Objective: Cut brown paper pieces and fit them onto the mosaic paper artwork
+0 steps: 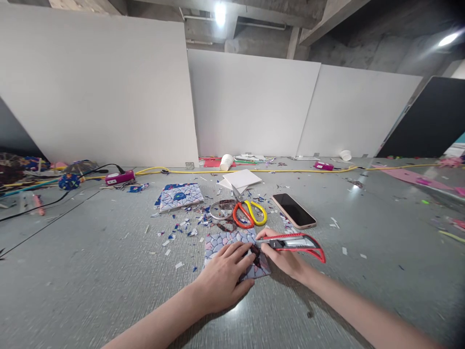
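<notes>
A square card with a stone-like pattern (218,241) lies flat in front of me, with a dark figure on it near my fingers. My left hand (227,276) rests on this card with its fingers stretched out. In my right hand (281,257) is a red utility knife (294,241), its handle pointing right and its front end over the card's right side. The blade tip is too small to make out. Just beyond the card lie scissors with red and yellow handles (250,214) and a roll of clear tape (222,210).
A phone (295,211) lies right of the scissors. Patterned cards (181,196) are at left, white cards (242,179) behind. Paper scraps litter the table (127,276). A yellow cable (203,171), magenta power sockets (119,178) and a paper cup (226,162) line the white partitions (254,106).
</notes>
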The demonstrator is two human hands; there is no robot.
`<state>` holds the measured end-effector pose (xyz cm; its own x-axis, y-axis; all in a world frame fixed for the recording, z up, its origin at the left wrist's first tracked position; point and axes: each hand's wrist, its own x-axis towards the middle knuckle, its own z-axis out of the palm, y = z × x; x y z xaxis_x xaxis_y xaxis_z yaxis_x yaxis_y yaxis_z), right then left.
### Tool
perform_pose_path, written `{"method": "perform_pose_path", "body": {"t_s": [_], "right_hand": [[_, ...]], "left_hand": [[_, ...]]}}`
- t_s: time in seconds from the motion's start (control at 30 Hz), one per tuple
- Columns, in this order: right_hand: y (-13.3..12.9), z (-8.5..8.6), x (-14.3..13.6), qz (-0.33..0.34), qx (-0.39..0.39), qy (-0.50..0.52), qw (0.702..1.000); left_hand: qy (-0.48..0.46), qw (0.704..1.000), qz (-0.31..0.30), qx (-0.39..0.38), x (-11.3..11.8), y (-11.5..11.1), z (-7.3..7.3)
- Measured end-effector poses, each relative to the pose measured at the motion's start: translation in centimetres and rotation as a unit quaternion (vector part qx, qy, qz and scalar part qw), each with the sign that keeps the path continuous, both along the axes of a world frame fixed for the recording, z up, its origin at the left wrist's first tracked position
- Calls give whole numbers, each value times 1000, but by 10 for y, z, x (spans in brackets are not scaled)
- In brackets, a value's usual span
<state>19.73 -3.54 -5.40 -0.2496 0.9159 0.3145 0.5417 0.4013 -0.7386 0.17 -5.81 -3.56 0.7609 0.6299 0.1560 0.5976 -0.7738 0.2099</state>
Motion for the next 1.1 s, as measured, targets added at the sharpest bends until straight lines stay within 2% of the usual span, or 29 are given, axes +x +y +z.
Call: {"method": "perform_pose_path", "body": {"t_s": [0.2, 0.37, 0.63, 0.87, 1.1], "right_hand": [[-6, 10, -5, -4, -4, -34, 999], [-7, 11, -12, 27, 16, -62, 998], [-4, 7, -6, -17, -5, 23, 1000], [-2, 2, -6, -4, -7, 13, 1000], [-3, 6, -6, -5, 11, -4, 1000]], "left_hand": [[-10, 1000, -2, 3, 1, -1, 2], [-2, 1000, -1, 2, 2, -1, 2], [-25, 1000, -1, 9, 1, -1, 0], [-6, 1000, 1, 10, 1, -2, 1], [-10, 1000, 0, 7, 2, -2, 1]]}}
